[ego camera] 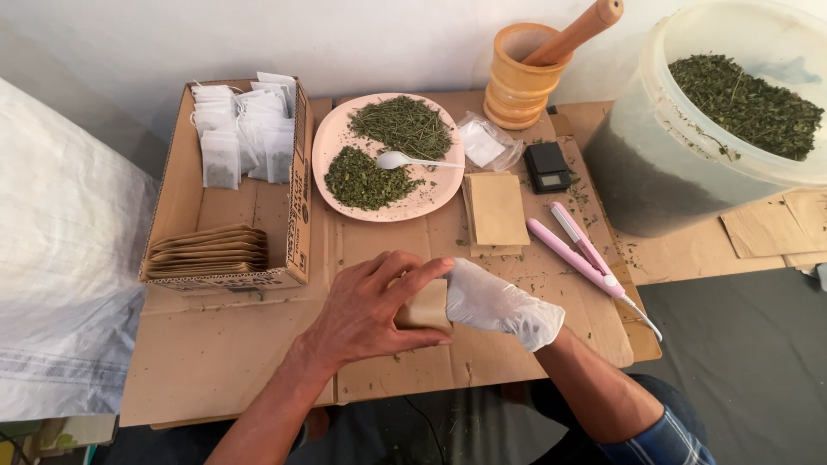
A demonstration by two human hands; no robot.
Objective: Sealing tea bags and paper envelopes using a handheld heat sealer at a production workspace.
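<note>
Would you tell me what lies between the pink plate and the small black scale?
In the head view, a clear plastic bag lies between the pink plate and black scale.

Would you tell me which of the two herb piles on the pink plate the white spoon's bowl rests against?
The near, finely crumbled pile; the spoon touches its top edge, not the stalky far pile.

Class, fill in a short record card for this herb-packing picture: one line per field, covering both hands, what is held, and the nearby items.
Left hand: bare left hand, fingers curled over a small brown paper pouch
Right hand: white-gloved right hand, touching the pouch's right side
Surface: flattened cardboard
Plate: pink plate, two piles of dried green herbs, white spoon
Box: cardboard box with white tea bags and stacked brown pouches
Tools: pink sealer, small black scale, wooden mortar with pestle
Bucket: translucent bucket of dried herbs
</note>
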